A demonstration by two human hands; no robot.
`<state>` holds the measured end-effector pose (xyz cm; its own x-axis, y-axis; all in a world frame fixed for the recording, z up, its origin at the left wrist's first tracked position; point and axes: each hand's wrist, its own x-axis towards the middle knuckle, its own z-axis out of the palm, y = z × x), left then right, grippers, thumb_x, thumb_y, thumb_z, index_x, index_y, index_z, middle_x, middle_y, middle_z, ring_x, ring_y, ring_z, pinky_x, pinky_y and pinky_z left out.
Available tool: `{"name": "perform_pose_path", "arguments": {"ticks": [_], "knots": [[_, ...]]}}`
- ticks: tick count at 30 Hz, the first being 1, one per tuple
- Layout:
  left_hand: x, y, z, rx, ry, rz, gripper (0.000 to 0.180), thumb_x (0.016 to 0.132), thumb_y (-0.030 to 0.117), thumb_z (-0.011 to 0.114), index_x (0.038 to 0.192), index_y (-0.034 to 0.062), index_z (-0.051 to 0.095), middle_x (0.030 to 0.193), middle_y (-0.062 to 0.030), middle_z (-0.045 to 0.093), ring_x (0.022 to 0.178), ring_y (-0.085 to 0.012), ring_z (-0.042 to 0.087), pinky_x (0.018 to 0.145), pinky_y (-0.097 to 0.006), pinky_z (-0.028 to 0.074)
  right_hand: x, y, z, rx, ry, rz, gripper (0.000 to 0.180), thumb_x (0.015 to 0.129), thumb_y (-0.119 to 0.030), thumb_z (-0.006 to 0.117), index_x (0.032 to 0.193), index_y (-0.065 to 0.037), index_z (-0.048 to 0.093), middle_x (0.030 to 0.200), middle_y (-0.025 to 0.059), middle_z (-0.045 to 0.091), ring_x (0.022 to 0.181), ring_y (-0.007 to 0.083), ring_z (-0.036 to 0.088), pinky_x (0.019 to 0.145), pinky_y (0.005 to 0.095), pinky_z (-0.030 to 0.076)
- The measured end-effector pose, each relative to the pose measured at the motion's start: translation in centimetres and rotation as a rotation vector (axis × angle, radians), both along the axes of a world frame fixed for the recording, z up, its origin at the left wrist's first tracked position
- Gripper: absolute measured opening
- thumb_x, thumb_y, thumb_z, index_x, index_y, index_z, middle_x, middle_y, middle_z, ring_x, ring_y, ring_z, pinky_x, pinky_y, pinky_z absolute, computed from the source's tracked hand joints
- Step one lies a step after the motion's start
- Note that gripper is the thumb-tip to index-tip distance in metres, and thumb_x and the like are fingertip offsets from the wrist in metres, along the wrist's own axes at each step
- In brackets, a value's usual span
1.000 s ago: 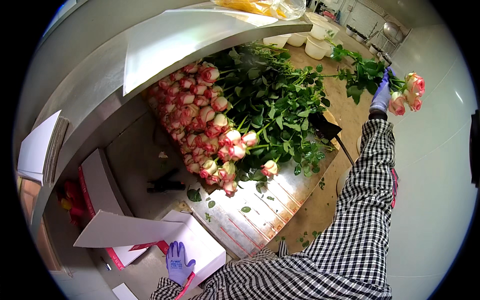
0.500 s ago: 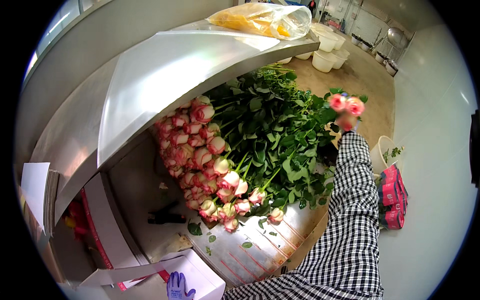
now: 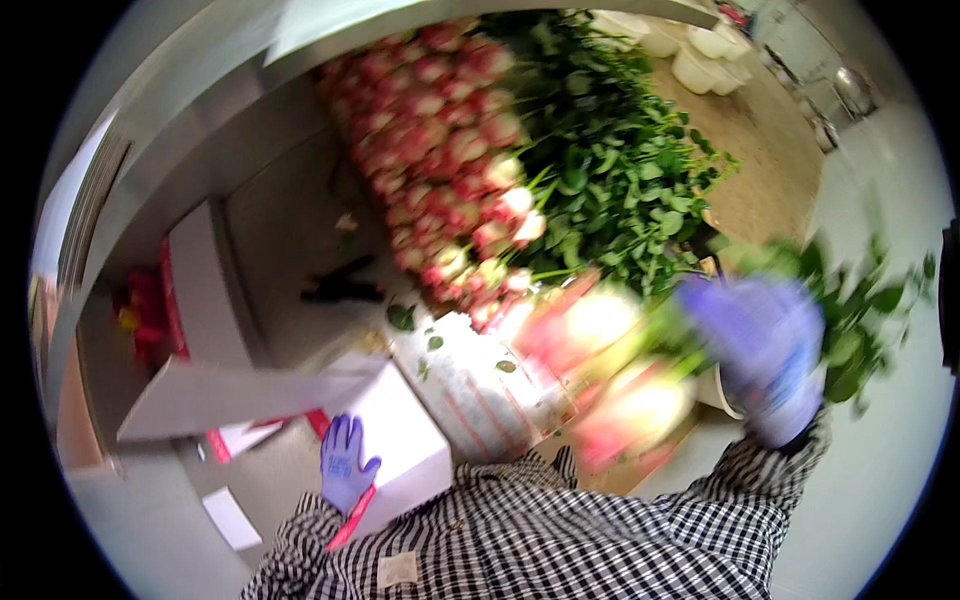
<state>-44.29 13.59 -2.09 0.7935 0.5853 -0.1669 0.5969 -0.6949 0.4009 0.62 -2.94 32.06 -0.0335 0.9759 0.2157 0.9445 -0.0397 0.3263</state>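
My left hand, in a purple glove, lies with its fingers stretched out on the edge of a white cardboard box. At the right, my right hand, also gloved in purple and smeared by motion, is closed round the stems of a few pink-and-cream roses. Their blurred heads point left, close to me, and the leafy stem ends stick out to the right behind the glove. A large heap of similar roses lies on the work table, heads to the left and green stems and leaves to the right.
A marked metal plate with loose leaves lies beside the box. Dark-handled cutters rest on the table. A metal shelf crosses above the heap. White buckets stand on the floor at the far right.
My right hand has come back from the far right toward me with roses in it. My view has shifted, so the rose heap sits higher. My left hand stays on the box.
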Motion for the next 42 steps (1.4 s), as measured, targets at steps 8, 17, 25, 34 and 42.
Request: {"name": "perform_pose_path", "arguments": {"ticks": [8, 17, 25, 34, 42], "knots": [[-3.7, 2.8, -3.6, -0.177, -0.327, 0.184, 0.052, 0.080, 0.013, 0.060, 0.130, 0.0049, 0.051, 0.133, -0.0188, 0.050, 0.124, -0.0348, 0.047, 0.105, -0.042, 0.038, -16.1, 12.6, -24.5, -1.144, 0.987, 0.147, 0.052, 0.087, -0.043, 0.060, 0.129, -0.014, 0.053, 0.111, 0.0132, 0.064, 0.102, 0.0320, 0.061, 0.090, 0.0384, 0.048], [-9.3, 2.7, -0.9, -0.388, -0.568, 0.518, 0.036, 0.083, 0.008, 0.062, 0.119, 0.0066, 0.060, 0.125, -0.0129, 0.057, 0.116, -0.0278, 0.054, 0.100, -0.037, 0.043, -19.8, 14.3, -31.1, -0.460, 0.726, 0.274, 0.026, 0.082, -0.024, 0.064, 0.107, -0.014, 0.063, 0.093, 0.0063, 0.065, 0.087, 0.0258, 0.062, 0.080, 0.0388, 0.048], [-0.3, 6.5, -1.2, -0.302, -0.133, 0.084, 0.037, 0.081, 0.037, 0.066, 0.110, 0.0134, 0.063, 0.117, -0.0097, 0.060, 0.107, -0.0298, 0.055, 0.092, -0.043, 0.044, -24.5, 14.3, -32.3, -0.848, 0.660, 0.551, 0.030, 0.089, -0.031, 0.052, 0.113, -0.013, 0.057, 0.104, 0.0090, 0.057, 0.084, 0.0273, 0.062, 0.074, 0.0415, 0.048], [-2.1, 1.9, -3.1, -0.870, -0.159, 0.074, 0.033, 0.075, 0.028, 0.074, 0.092, 0.0051, 0.056, 0.087, -0.0092, 0.059, 0.079, -0.0218, 0.056, 0.075, -0.033, 0.048, -21.7, 12.4, -29.4, -0.661, 0.758, 0.467, 0.028, 0.091, -0.027, 0.052, 0.116, -0.018, 0.059, 0.100, 0.0056, 0.060, 0.088, 0.0246, 0.061, 0.074, 0.0398, 0.047], [-3.8, 0.8, -2.8, -0.508, -0.169, 0.130, 0.044, 0.076, 0.041, 0.072, 0.105, 0.0089, 0.063, 0.096, -0.0110, 0.062, 0.095, -0.0279, 0.059, 0.088, -0.038, 0.045, -21.6, 13.4, -29.8, -0.712, 0.827, 0.206, 0.025, 0.083, -0.024, 0.058, 0.105, -0.012, 0.059, 0.093, 0.0093, 0.058, 0.080, 0.0281, 0.061, 0.070, 0.0420, 0.048]]}}
